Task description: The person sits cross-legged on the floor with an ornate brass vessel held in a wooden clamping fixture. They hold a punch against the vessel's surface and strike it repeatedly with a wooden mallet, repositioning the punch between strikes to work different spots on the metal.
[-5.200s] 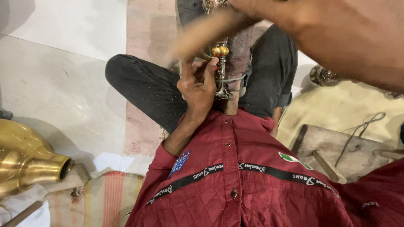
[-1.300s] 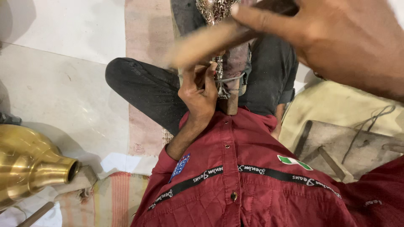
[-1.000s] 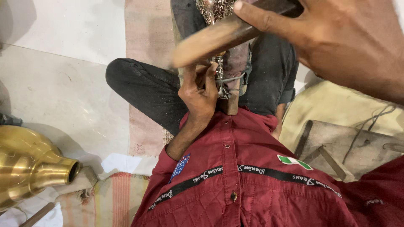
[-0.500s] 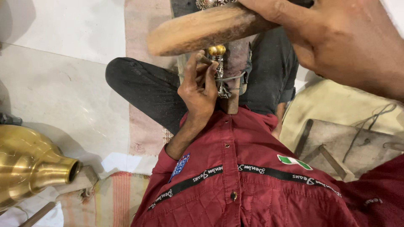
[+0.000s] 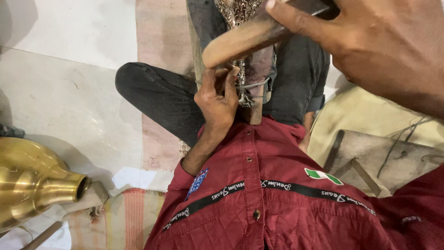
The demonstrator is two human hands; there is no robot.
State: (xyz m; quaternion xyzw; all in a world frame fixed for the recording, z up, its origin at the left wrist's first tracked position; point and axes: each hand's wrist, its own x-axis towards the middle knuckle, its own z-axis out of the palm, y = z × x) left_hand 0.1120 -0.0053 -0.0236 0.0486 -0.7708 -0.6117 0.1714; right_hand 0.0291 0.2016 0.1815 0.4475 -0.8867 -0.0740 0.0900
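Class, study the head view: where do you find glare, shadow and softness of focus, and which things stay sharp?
Head view: glare on the brass vessel, with its shadow on the pale floor; the right hand looms large and slightly soft, close to the lens, as does the wooden mallet; the left hand and red shirt stay sharp.

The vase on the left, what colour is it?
Shiny gold, like polished brass: the vase shows best in the head view, lying at the lower left.

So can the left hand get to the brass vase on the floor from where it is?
Probably not right away: the left hand is pinching the metal piece at the lap, and the brass vase lies well off to the side, though nothing blocks it.
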